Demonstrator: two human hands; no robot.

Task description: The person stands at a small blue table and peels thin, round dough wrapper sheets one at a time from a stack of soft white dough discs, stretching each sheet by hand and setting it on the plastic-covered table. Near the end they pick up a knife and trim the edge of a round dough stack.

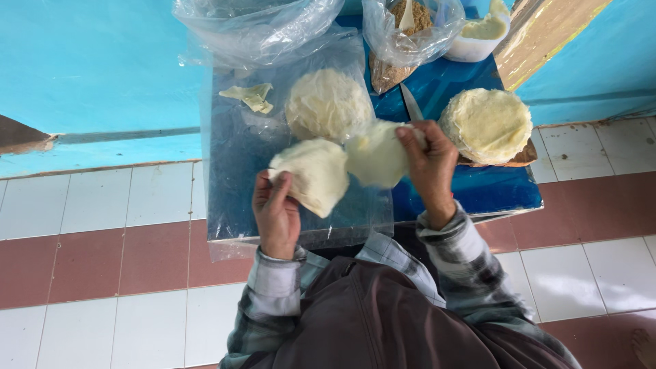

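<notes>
Fingers of both hands are pinching thin dough sheets: my left hand [275,213] is gripping one sheet [311,174], my right hand [430,167] another [376,156], above the plastic-covered table [478,191]. Pulling unevenly, I'm risking tearing them.

Sleeves: I see long sleeves in a plaid of grey, white and dark checks on both arms.
Cuffs: each cuff is pale grey-white, closing snugly at the wrist, the right one with broader dark bands above it.
Left hand [276,215]: bare, no glove, ring or watch that I can make out.
Right hand [430,167]: bare as well, nothing worn on the fingers or the wrist.
Shirt front: the same check shows between the arms, with thin blue lines on white.
Lap: I see a smooth brown-grey cloth with a stitched seam down its middle.
</notes>
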